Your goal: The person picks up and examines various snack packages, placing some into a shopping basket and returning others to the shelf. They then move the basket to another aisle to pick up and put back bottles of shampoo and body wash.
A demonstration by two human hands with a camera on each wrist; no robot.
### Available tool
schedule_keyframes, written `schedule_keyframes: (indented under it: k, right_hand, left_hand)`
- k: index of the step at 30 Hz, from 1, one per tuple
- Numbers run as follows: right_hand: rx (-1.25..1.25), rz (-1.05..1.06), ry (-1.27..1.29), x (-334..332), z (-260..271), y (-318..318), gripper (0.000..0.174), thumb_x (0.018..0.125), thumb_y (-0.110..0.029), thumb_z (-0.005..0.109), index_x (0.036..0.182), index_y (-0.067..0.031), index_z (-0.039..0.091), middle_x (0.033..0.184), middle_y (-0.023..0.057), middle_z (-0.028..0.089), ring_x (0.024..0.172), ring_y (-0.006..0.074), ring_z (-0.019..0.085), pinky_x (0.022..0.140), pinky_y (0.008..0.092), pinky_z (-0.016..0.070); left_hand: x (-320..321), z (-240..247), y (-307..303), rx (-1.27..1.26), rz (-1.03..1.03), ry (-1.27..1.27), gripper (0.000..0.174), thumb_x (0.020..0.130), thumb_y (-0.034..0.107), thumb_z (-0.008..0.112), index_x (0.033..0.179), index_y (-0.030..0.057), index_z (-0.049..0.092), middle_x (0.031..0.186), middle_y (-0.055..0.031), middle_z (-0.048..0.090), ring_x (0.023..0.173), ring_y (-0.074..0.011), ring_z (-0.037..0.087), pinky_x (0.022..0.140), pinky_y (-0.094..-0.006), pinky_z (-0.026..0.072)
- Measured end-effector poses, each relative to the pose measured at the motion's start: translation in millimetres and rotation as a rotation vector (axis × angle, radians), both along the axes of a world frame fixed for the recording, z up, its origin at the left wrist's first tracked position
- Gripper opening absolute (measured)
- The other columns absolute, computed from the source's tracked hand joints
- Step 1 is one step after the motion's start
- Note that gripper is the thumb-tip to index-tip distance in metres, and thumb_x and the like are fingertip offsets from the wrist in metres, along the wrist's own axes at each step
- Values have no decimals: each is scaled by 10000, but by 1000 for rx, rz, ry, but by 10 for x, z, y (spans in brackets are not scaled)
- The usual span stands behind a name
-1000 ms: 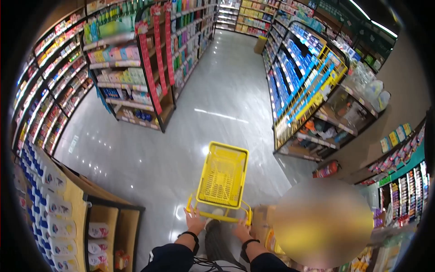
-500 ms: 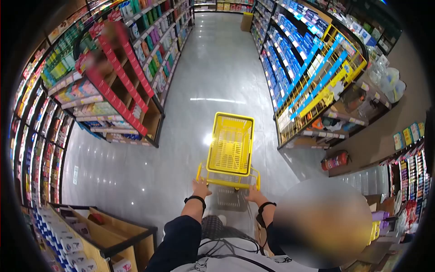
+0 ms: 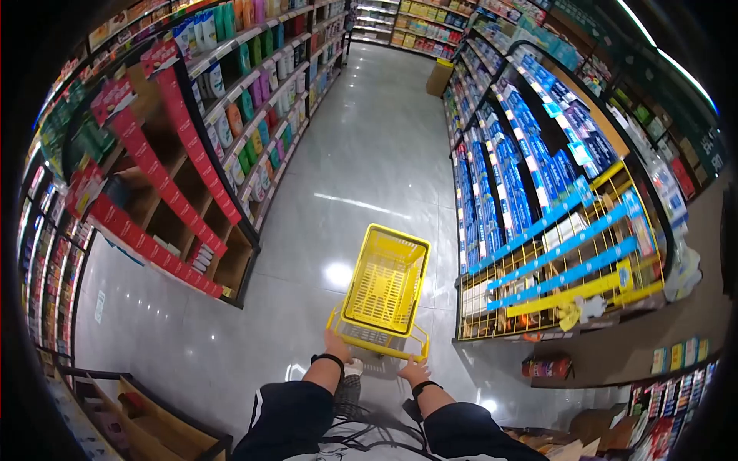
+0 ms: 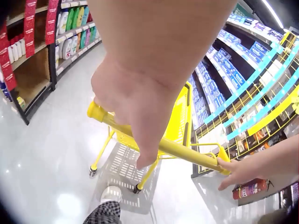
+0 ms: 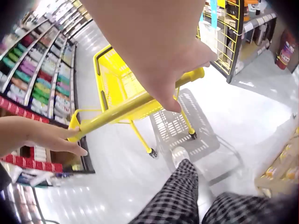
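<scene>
In the head view, a yellow basket cart (image 3: 386,280) stands in front of the person. My left hand (image 3: 338,347) loosely holds the left part of its yellow handlebar (image 4: 180,148); the thumb hangs on the near side and the other fingers are mostly hidden. My right hand (image 3: 415,371) holds the bar's right end, also loosely, with the thumb down the near side in the right wrist view. Nothing lies in the visible part of the basket.
Shelves of bottles (image 3: 257,142) with red strips line the left; blue-boxed goods (image 3: 500,177) and a yellow wire rack (image 3: 569,276) line the right. A grey aisle floor (image 3: 369,138) runs between them. A fire extinguisher (image 3: 547,368) stands right; a wooden shelf unit (image 3: 154,419), lower left.
The shelves on both sides have come closer and look larger. The cart sits lower in the head view than half a second ago, with both hands still at its bar.
</scene>
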State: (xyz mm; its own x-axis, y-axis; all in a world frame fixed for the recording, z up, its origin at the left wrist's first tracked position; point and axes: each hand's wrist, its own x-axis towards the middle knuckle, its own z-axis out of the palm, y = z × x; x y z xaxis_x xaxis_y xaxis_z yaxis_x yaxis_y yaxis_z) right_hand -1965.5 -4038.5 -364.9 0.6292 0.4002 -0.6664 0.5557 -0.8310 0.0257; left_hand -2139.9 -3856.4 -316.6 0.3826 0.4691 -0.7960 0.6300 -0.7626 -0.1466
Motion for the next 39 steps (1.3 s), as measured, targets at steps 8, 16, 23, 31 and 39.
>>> schedule_keyframes:
  k: [8,16,23,31,39]
  right_hand:
    - [-125,25,264,943,234,1226,839,702,-479,582,1367,-261,120,1410,204,-13,1272,424,116,974,603,111]
    - [-123,113,180,1703,170,2285,880,679,-471,603,1368,-276,93,1400,222,-78,1268,413,149,981,577,133]
    - [-226,39,254,3192,55,3832,729,695,-432,571,1331,-264,259,1415,173,-51,1270,428,120,984,580,137]
    - [-55,142,668,4428,-556,4999,764,714,-451,582,1302,-48,308,1319,205,325,1205,337,338,1009,348,250]
    - [83,36,778,4979,-161,6297,937,717,-527,564,1363,-44,88,1358,226,235,1255,326,251,1007,349,239]
  left_hand:
    - [515,-974,1258,177,134,-412,928,501,718,601,1172,85,498,1215,-150,427,1165,-270,340,987,-342,234]
    - [1452,-282,2478,126,25,-305,1002,525,726,575,1276,92,378,1312,-231,290,1233,-347,235,1030,-396,144]
    - [2513,-747,3750,162,43,-372,876,520,759,537,1101,103,554,1156,-283,413,1089,-376,382,928,-407,289]
    - [3391,-563,5070,-150,205,-334,924,579,760,474,1323,238,303,1350,-299,163,1262,-434,125,1032,-459,77]
    - [4426,-524,6563,-347,258,-227,706,537,702,548,1167,388,483,1275,-207,348,1199,-405,277,976,-402,284]
